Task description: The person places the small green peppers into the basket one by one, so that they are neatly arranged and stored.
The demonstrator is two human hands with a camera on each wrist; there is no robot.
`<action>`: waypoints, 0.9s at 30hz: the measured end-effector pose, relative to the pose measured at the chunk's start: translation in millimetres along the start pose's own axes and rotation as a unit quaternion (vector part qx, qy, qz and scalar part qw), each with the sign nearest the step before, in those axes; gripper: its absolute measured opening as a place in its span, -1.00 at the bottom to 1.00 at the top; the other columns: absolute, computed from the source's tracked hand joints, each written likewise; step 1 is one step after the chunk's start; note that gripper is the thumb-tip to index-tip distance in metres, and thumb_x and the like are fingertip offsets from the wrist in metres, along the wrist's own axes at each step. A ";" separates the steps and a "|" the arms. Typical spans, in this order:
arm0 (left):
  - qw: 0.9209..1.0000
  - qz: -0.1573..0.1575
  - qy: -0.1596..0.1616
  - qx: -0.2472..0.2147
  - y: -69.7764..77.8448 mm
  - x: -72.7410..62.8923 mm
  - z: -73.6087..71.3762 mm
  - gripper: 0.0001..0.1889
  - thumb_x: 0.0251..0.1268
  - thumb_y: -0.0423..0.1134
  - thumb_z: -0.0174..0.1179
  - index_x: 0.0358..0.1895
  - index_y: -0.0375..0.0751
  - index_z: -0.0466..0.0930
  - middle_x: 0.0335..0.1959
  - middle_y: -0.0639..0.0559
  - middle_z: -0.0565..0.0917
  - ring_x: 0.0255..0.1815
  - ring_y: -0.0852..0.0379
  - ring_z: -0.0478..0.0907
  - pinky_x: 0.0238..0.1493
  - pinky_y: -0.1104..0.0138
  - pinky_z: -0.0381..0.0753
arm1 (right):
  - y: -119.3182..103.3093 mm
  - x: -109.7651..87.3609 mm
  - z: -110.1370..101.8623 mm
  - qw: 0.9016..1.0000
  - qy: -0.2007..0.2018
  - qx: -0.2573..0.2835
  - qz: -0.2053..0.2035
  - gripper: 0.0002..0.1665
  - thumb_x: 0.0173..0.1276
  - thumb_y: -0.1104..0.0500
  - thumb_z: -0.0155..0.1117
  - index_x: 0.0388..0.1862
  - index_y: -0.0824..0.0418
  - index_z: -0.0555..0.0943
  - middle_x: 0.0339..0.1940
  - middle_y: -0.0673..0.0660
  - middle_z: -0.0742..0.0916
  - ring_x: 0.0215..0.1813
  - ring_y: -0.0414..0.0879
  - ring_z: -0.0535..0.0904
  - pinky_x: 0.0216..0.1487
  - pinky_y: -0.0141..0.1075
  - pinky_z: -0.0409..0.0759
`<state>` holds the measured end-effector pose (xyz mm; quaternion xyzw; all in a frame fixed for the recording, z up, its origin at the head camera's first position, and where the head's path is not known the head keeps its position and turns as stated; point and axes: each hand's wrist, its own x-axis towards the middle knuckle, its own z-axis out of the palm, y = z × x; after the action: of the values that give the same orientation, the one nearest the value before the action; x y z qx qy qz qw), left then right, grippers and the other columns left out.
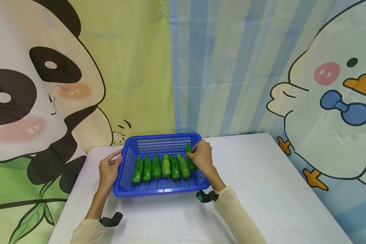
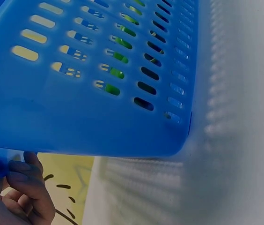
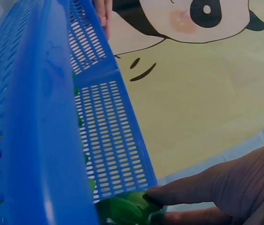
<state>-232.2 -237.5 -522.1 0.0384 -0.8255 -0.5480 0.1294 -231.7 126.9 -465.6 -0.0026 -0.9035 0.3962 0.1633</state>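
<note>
A blue plastic basket (image 1: 161,192) with slotted walls stands on the table, holding a row of green peppers (image 1: 156,166) that lie side by side. At its left rim is my left hand (image 1: 108,171); the left wrist view shows the fingers (image 2: 31,187) curled at the rim, gripping it. My right hand (image 1: 202,156) reaches over the right end and pinches the rightmost green pepper (image 1: 188,149) between thumb and fingers. That pepper (image 3: 125,209) shows beneath the thumb in the right wrist view, its lower part cut off by the frame.
A white-covered table (image 1: 262,189) extends to both sides of the basket. Behind it hangs a printed curtain (image 1: 219,67) with a panda at left and a white bird at right. Each wrist wears a black band (image 1: 111,220).
</note>
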 end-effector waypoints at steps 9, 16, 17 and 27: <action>1.000 -0.005 0.001 0.001 -2.2 1.1 0.9 -0.58 0.75 -0.20 0.12 0.51 -0.20 0.60 0.00 -0.55 0.80 -0.52 0.47 0.70 -0.44 0.48 0.72 | -1.1 0.3 10.3 0.999 -0.001 -0.031 -0.007 -0.30 0.15 0.43 0.64 -0.87 0.11 0.32 -0.82 -0.10 0.28 -0.71 -0.25 0.16 -0.71 -0.41 0.20; 1.000 -0.010 -0.001 0.004 -0.9 0.4 0.2 -0.57 0.75 -0.20 0.11 0.52 -0.19 0.58 0.03 -0.55 0.79 -0.50 0.48 0.70 -0.42 0.50 0.72 | -0.7 1.4 16.4 0.999 -0.009 -0.046 -0.008 -0.20 0.16 0.51 0.51 -0.79 0.00 0.12 -0.78 -0.13 0.12 -0.71 -0.24 0.03 -0.77 -0.40 0.06; 1.000 -0.010 -0.001 0.005 -1.3 0.3 0.2 -0.57 0.76 -0.20 0.11 0.52 -0.19 0.58 0.03 -0.54 0.79 -0.50 0.47 0.70 -0.42 0.49 0.72 | -0.7 1.5 17.1 0.999 -0.014 -0.048 -0.006 -0.23 0.17 0.51 0.51 -0.78 0.02 0.14 -0.78 -0.12 0.15 -0.72 -0.23 0.07 -0.77 -0.40 0.10; 1.000 -0.008 0.002 0.004 -2.9 0.3 1.2 -0.58 0.75 -0.21 0.12 0.51 -0.20 0.59 0.00 -0.55 0.80 -0.52 0.46 0.70 -0.44 0.49 0.72 | 4.9 -1.8 29.7 0.993 -0.008 -0.107 -0.044 -0.56 0.09 0.60 0.21 -0.58 0.11 0.34 -0.64 0.01 0.38 -0.56 -0.08 0.38 -0.62 -0.27 0.39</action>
<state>-233.0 -237.6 -525.1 0.0469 -0.8271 -0.5457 0.1261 -239.4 108.8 -488.4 0.0234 -0.9413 0.2896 0.1719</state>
